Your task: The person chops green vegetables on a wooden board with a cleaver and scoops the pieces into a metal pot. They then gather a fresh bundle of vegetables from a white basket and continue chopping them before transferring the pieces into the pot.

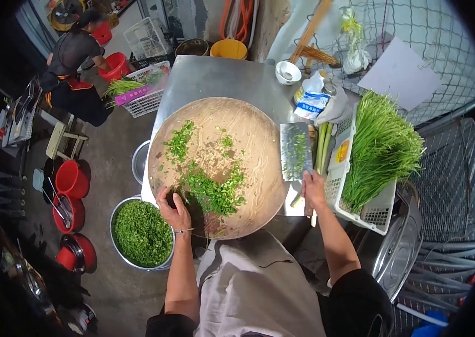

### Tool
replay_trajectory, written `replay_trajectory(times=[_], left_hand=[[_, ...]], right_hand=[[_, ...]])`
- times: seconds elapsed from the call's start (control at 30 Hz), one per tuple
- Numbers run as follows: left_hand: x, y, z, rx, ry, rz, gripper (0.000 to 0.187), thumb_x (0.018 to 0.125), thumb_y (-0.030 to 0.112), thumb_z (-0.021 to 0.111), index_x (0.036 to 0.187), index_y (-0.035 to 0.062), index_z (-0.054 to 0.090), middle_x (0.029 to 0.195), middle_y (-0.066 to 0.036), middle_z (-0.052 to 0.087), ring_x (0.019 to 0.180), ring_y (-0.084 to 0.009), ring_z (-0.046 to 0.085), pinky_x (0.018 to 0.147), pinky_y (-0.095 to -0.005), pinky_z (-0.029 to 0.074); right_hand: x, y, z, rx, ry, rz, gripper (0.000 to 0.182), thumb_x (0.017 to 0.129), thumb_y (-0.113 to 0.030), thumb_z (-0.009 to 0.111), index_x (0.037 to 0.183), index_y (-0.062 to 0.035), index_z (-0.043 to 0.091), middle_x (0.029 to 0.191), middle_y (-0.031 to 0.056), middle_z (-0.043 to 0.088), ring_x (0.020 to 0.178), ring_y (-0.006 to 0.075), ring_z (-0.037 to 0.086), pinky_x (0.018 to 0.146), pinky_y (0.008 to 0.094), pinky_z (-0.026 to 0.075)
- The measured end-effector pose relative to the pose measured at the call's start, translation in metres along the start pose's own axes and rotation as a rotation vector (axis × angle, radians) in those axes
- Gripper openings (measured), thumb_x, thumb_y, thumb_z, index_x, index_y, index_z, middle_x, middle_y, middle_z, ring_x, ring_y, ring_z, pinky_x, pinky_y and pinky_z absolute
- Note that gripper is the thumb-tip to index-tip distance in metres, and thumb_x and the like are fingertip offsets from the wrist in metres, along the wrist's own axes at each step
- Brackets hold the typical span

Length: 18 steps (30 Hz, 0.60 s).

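Note:
My right hand (313,190) is wrapped round the handle of a cleaver (295,150); bits of chopped green stick to its broad blade, which is at the right edge of the round wooden chopping board (260,135). My left hand (174,212) is at the board's lower left rim, thumb and fingers apart, holding nothing. Between my hands, chopped greens (215,191) lie heaped on the board, with a smaller pile of greens (179,141) at its upper left. A metal pot full of chopped greens (142,233) stands below my left hand.
To the right, a white crate (334,185) holds long green stalks (380,151). A small white bowl (288,72) and a plastic bag (311,101) sit on the metal table (209,73). At upper left a person (77,67) bends near a red bucket (115,66).

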State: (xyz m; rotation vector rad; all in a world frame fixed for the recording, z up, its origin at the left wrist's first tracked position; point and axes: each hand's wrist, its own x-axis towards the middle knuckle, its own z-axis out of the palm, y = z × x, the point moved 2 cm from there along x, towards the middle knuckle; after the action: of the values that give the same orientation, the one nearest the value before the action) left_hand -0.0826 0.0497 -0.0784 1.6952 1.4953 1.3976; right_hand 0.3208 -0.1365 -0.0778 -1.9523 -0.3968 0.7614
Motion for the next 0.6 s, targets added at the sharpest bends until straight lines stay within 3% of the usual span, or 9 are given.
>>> replay_trajectory(times=[0.17,0.47,0.57,0.6], left_hand=[[0.002,0.004,0.0,0.023,-0.011,-0.011,0.032,0.096,0.009,0.059,0.125,-0.003,0.055,0.127,-0.022,0.056,0.121,-0.0366,0.054,0.108,-0.0437,0.039],[0.001,0.003,-0.001,0.018,0.057,-0.052,0.049,0.092,0.007,0.06,0.138,-0.0035,0.047,0.138,-0.024,0.049,0.131,-0.0392,0.047,0.115,-0.0457,0.034],[0.001,0.002,-0.002,0.076,0.065,-0.034,0.051,0.091,0.009,0.062,0.138,-0.0025,0.047,0.14,-0.025,0.048,0.133,-0.04,0.045,0.116,-0.0472,0.032],[0.001,0.001,-0.002,0.047,0.076,-0.059,0.051,0.091,0.011,0.063,0.138,-0.0019,0.047,0.141,-0.025,0.047,0.134,-0.0405,0.044,0.116,-0.0477,0.031]], right_hand=[[0.036,-0.017,0.014,0.014,-0.114,0.037,0.024,0.105,-0.027,0.056,0.093,-0.0057,0.053,0.065,0.0012,0.051,0.048,0.0118,0.05,0.041,0.0303,0.044],[0.118,-0.108,0.127,-0.282,-0.435,-0.196,0.031,0.104,-0.033,0.055,0.09,-0.005,0.053,0.062,0.0023,0.052,0.046,0.0123,0.05,0.04,0.0308,0.043],[0.138,-0.141,0.169,-0.385,-0.498,-0.276,0.036,0.102,-0.032,0.057,0.083,-0.001,0.054,0.062,0.0081,0.056,0.044,0.0167,0.052,0.041,0.0355,0.043],[0.15,-0.148,0.183,-0.483,-0.532,-0.323,0.04,0.102,-0.036,0.056,0.087,0.0011,0.057,0.064,0.011,0.059,0.05,0.0208,0.058,0.046,0.0376,0.047]])
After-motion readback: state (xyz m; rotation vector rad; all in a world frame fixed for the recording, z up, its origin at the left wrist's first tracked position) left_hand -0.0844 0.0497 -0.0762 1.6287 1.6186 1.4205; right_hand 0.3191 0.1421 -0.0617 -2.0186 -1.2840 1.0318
